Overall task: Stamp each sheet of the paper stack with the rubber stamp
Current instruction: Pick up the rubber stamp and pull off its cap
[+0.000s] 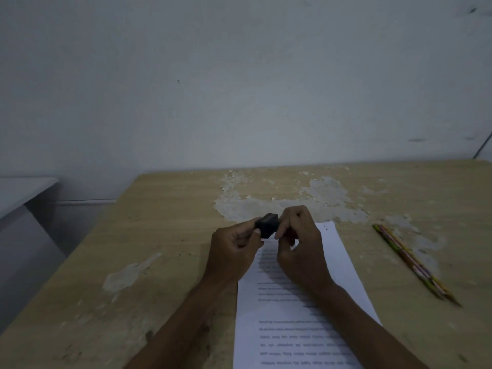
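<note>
A small black rubber stamp (267, 225) is held in the air between both hands, above the far end of the paper stack (295, 326). My left hand (233, 251) pinches its left side with thumb and fingers. My right hand (298, 243) grips its right side, fingers curled. The stack is white printed sheets lying lengthwise on the wooden table (165, 235), partly covered by my right forearm. Whether the stamp's cap is on cannot be told in the dim light.
Several colourful pencils (412, 265) lie together to the right of the stack. The table's veneer is peeled in pale patches (282, 203) near the far edge. A white wall stands behind, and a pale surface (24, 193) sits at the left.
</note>
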